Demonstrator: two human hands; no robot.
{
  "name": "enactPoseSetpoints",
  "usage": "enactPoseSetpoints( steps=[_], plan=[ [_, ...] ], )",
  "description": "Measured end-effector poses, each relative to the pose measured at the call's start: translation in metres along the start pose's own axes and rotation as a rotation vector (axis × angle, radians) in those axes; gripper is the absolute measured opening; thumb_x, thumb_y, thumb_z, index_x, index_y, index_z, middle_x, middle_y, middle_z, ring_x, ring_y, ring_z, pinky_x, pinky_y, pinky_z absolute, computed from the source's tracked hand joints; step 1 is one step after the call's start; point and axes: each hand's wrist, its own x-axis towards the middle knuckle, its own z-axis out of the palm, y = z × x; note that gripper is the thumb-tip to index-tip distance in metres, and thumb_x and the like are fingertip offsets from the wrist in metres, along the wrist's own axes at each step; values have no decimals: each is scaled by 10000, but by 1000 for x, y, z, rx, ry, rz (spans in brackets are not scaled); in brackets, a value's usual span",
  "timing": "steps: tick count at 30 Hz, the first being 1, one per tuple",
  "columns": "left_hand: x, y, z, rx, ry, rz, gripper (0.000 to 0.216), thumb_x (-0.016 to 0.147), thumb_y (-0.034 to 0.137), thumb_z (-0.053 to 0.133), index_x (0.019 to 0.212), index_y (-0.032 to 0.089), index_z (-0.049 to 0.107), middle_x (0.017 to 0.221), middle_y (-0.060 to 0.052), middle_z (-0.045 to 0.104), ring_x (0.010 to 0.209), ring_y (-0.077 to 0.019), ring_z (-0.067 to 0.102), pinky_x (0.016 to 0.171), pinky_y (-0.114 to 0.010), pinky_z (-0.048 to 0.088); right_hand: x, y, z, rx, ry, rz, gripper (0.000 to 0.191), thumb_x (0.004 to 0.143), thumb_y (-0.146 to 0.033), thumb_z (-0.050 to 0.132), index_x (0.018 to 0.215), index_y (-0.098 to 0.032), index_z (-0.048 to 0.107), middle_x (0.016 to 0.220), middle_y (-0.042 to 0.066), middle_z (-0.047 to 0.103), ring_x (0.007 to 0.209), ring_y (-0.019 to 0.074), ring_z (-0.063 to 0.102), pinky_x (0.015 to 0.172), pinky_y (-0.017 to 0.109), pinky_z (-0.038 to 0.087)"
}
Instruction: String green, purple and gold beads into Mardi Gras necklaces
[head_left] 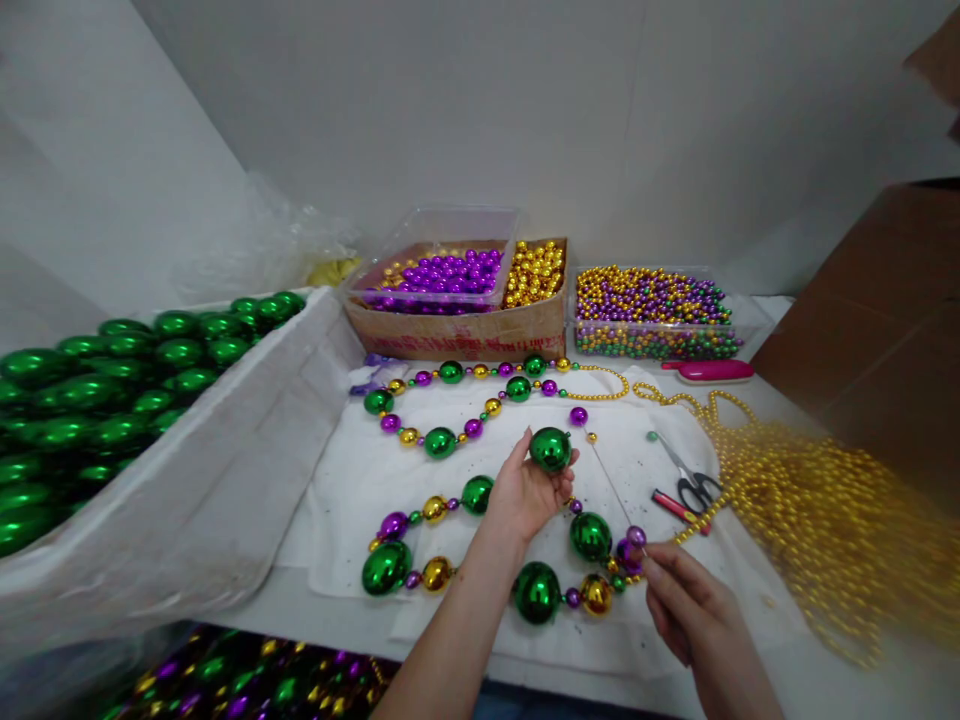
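Observation:
My left hand (pixel 529 490) is curled palm up around a large shiny green ball bead (pixel 550 449), above a white cloth. To the right, my right hand (pixel 686 600) pinches the end of a thin string (pixel 611 480), with a small light purple bead (pixel 636 536) just past the fingertips. The string runs up to a small gold bead (pixel 592 438) and a purple bead (pixel 578 416) lying on the cloth. Beneath my hands lies a bead necklace (pixel 537 593) of green, gold and purple balls. A second bead necklace (pixel 440 442) is laid out farther back.
A white-lined bin (pixel 247 480) of green balls stands left. Behind are a cardboard box (pixel 450 330) with purple and gold beads and a clear tub (pixel 592 340) of small mixed beads. Scissors (pixel 699 492), a red cutter (pixel 675 505) and gold bead strands (pixel 817 520) lie right.

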Motion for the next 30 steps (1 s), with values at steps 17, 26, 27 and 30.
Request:
enactPoseSetpoints(
  steps=[17,26,27,30],
  plan=[
    [-10,-7,-1,-235,47,260,113,865,161,535,922,103,614,942,-130,684,1022,-257,640,889,-399,543,-23,0,8,-215,47,-95,450,730,-572,633,874,-146,653,451,-64,358,419,84,337,418,213,212],
    [-7,-11,-8,-205,-9,275,146,872,160,527,969,112,625,923,-117,701,1057,-273,631,930,-421,525,-21,0,6,-214,75,-91,441,726,-554,646,900,-149,651,456,-65,363,426,86,351,417,205,227],
    [-7,-12,-8,-204,-21,281,155,868,148,530,985,115,625,924,-112,702,1055,-273,631,938,-426,519,-21,0,6,-212,71,-89,439,725,-554,647,898,-149,650,458,-65,361,426,86,350,417,206,228],
    [-7,-13,-10,-202,-36,310,191,857,118,537,1029,125,621,929,-99,704,1051,-270,634,948,-431,512,-20,1,5,-202,61,-77,438,725,-557,649,890,-151,644,464,-68,351,429,87,340,423,208,227]
  ],
)
